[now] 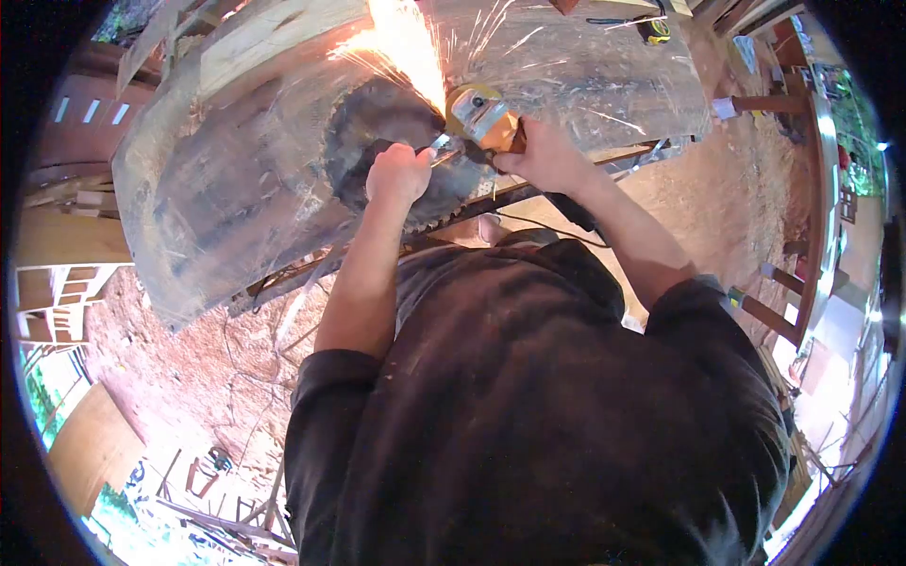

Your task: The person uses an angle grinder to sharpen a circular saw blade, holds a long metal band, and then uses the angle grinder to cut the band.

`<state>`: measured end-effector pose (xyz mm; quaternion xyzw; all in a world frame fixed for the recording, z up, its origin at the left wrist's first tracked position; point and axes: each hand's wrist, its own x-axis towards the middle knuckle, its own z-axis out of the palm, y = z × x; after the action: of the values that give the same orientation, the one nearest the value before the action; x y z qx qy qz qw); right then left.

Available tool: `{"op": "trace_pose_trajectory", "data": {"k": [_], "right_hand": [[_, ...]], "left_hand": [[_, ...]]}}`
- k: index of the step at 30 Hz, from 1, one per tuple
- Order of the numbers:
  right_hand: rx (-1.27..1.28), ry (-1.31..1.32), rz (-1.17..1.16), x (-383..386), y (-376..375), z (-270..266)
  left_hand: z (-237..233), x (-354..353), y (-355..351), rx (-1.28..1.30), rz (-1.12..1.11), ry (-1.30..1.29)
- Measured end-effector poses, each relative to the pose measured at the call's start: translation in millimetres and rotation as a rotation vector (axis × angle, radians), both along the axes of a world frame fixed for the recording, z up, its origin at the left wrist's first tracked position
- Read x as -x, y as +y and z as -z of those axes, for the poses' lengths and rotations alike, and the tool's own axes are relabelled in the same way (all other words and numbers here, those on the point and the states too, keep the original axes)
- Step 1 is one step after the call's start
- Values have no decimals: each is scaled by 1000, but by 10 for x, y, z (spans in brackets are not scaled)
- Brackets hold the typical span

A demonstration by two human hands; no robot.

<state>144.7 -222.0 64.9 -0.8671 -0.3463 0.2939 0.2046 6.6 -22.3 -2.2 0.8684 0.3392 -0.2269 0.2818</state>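
My right hand (547, 156) is wrapped round the body of a yellow angle grinder (486, 118). Bright sparks (408, 47) shoot from the grinder's disc toward the far side of the bench. Close on its left, my left hand (398, 174) is closed on a small metal piece (440, 141), its shiny end at the grinding point; most of the piece is hidden by my fingers. Beneath both hands lies a large dark circular saw blade (363, 118), flat on the worn wooden bench top (226, 179), its teeth showing along the near edge.
A yellow tape measure (653, 30) rests at the far right of the bench. A dark power cord (557, 229) hangs below my right forearm. To the right stands a wooden frame (802, 217); planks and scrap (212, 514) lie on the dirt floor at lower left.
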Motion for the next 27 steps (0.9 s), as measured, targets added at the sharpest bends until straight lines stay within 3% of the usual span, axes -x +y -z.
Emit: {"op": "trace_pose_trajectory", "data": {"k": [3,5,11,14,18,22,25,27], "right_hand": [[30,30,96,-22,-32,61],[40,-102,-6,-34,-80,27],[-32,56,77,5,-142,-13],[12,-39,-42,-1,-178,-66],[-63,-30,35,-101,-228,19],[-103,-46,229,-439,-293,23],[-521,135,567,-610,-342,42],[-662,227,706,-623,-310,15]], "left_hand": [[71,10,-3,-22,-20,-27],[92,5,2,-27,-20,-53],[81,-3,10,-25,-3,-7],[17,-13,12,-5,9,-4],[-78,23,-29,-24,-40,6],[33,169,16,-63,0,-179],[-129,305,-36,25,-85,-319],[-412,411,-158,166,-163,-489]]}}
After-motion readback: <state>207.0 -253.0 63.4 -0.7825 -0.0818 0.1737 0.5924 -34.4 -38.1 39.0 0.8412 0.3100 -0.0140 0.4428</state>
